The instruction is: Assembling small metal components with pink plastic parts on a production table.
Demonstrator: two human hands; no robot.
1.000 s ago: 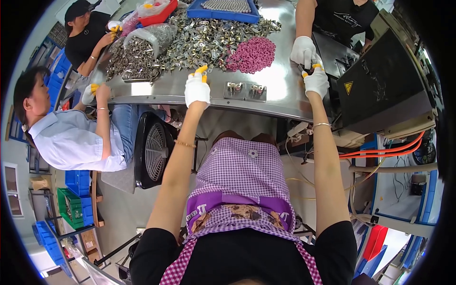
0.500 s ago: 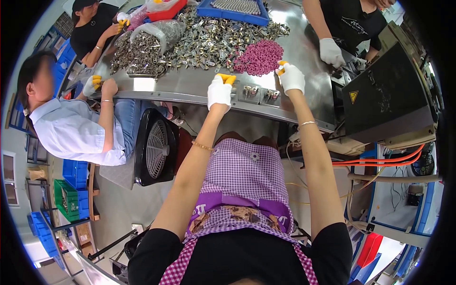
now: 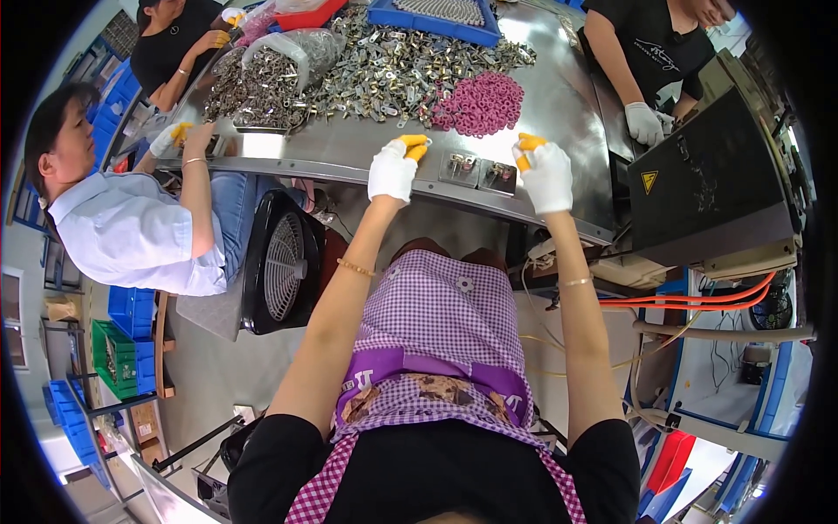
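My left hand, in a white glove with yellow fingertips, is at the table's near edge. Its thumb and fingers are pinched together, with a tiny pale bit showing at the tips. My right hand, gloved alike, has its fingers curled closed; whatever it may hold is too small to make out. Between the hands, two small square metal fixtures sit side by side at the edge, the right one close to my right hand. Just beyond them lies a heap of pink rings.
A wide pile of small metal parts covers the table's middle, beside a plastic bag. Behind stands a blue tray. Co-workers sit at the left; another person's gloved hand is near a black machine box at right.
My left hand has shifted slightly left. My right hand has moved a little right and nearer, away from the pink rings. The right co-worker's gloved hand has shifted right.
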